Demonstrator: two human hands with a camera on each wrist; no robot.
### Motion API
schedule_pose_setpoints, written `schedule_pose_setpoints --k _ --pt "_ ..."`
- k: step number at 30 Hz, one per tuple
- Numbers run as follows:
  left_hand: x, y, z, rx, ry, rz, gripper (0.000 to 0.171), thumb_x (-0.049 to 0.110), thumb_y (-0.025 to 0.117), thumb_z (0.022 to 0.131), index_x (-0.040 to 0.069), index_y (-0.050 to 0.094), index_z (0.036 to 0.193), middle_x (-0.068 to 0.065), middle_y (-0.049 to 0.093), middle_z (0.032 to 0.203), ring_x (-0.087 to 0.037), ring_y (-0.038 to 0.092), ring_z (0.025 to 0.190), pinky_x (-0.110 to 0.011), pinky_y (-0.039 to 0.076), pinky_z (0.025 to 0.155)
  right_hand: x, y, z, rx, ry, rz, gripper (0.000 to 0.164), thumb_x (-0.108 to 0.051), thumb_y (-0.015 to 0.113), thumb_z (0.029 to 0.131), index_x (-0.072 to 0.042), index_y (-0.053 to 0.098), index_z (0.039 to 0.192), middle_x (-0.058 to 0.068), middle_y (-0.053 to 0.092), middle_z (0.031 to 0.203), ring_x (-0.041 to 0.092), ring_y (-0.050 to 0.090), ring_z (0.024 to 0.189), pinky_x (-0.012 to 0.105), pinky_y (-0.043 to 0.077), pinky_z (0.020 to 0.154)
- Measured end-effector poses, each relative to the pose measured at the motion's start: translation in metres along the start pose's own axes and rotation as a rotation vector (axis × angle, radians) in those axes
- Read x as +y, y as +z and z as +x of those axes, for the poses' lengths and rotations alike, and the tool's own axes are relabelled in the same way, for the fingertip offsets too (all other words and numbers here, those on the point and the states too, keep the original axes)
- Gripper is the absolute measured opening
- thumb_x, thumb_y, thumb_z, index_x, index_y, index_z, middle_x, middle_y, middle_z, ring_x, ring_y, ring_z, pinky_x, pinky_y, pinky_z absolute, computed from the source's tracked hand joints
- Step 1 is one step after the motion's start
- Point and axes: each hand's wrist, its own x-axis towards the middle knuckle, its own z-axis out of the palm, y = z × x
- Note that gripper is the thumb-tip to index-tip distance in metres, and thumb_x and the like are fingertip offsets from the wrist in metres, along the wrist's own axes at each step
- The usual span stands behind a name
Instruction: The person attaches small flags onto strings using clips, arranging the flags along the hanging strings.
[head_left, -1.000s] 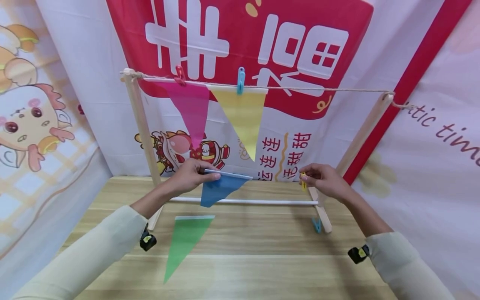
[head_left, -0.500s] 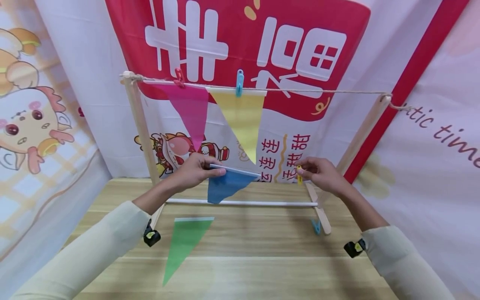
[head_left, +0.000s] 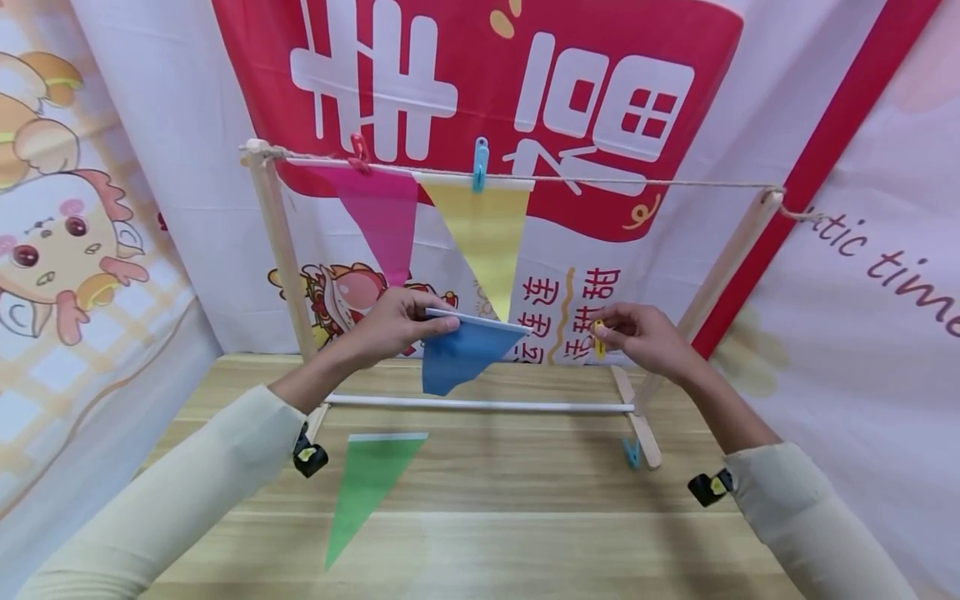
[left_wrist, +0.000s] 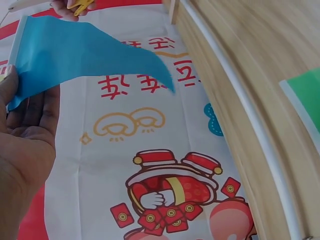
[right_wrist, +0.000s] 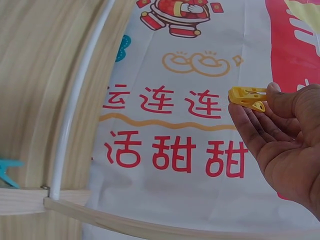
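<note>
My left hand (head_left: pixel 405 323) pinches the white top edge of a blue triangular pennant (head_left: pixel 468 350) near its left corner; the pennant hangs below the string, its tip curling. In the left wrist view the thumb lies over the pennant's edge. To the right, my right hand (head_left: pixel 648 337) holds a yellow clothespin (right_wrist: pixel 247 97) between thumb and fingers. Above both hands runs a twine string (head_left: pixel 637 180). On it hang a pink pennant (head_left: pixel 386 217) under a red clothespin (head_left: pixel 360 153) and a yellow pennant (head_left: pixel 491 237) under a light blue clothespin (head_left: pixel 481 164).
Wooden posts (head_left: pixel 279 242) carry the string, joined low down by a white rod (head_left: pixel 480 405). A green pennant (head_left: pixel 375 483) lies on the wooden table (head_left: pixel 525 550). A blue clothespin (head_left: pixel 632 452) lies by the right foot. A printed cloth (head_left: pixel 555 217) hangs behind.
My left hand has risen and moved right with the blue pennant. The right hand has come slightly up and left, still holding the yellow clothespin.
</note>
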Motion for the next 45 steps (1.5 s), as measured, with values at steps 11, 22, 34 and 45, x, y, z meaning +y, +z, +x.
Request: schedule_pose_setpoints --k 11,22,34,45 --pt "0.013 -0.003 0.011 0.032 0.034 -0.037 0.027 0.017 0.077 0.109 0.002 0.082 0.132 -0.017 0.081 0.104 -0.027 0.071 0.089 -0.030 0.055 0.078 -0.014 -0.006 0.003 0.003 -0.009 -0.002 0.039 -0.019 0.073 0.112 -0.001 0.070 0.146 0.022 0.077 0.127 0.035 0.076 0.106 0.018 0.062 0.083" --pt "0.023 -0.012 0.019 0.067 -0.014 -0.051 0.032 0.024 0.078 0.109 0.006 0.081 0.136 -0.021 0.081 0.129 -0.034 0.081 0.114 -0.056 0.066 0.109 -0.030 -0.014 0.008 0.005 -0.005 -0.038 0.043 -0.028 0.074 0.112 -0.006 0.068 0.149 0.018 0.076 0.135 0.032 0.076 0.114 0.026 0.064 0.093" --pt "0.035 -0.020 0.027 0.116 0.008 0.004 0.036 0.029 0.080 0.108 0.011 0.080 0.139 -0.017 0.082 0.130 -0.034 0.081 0.112 -0.050 0.069 0.104 -0.045 -0.025 0.010 0.013 -0.014 -0.082 0.047 -0.026 0.076 0.110 -0.008 0.069 0.153 0.018 0.078 0.140 0.032 0.081 0.117 0.042 0.069 0.103" --pt "0.055 -0.015 0.035 0.136 0.030 -0.009 0.036 0.030 0.082 0.107 0.009 0.081 0.137 -0.015 0.083 0.130 -0.035 0.082 0.118 -0.057 0.066 0.107 -0.058 -0.035 0.011 0.015 -0.054 -0.066 0.049 -0.031 0.077 0.109 -0.009 0.068 0.151 0.016 0.075 0.142 0.031 0.073 0.118 0.024 0.061 0.093"
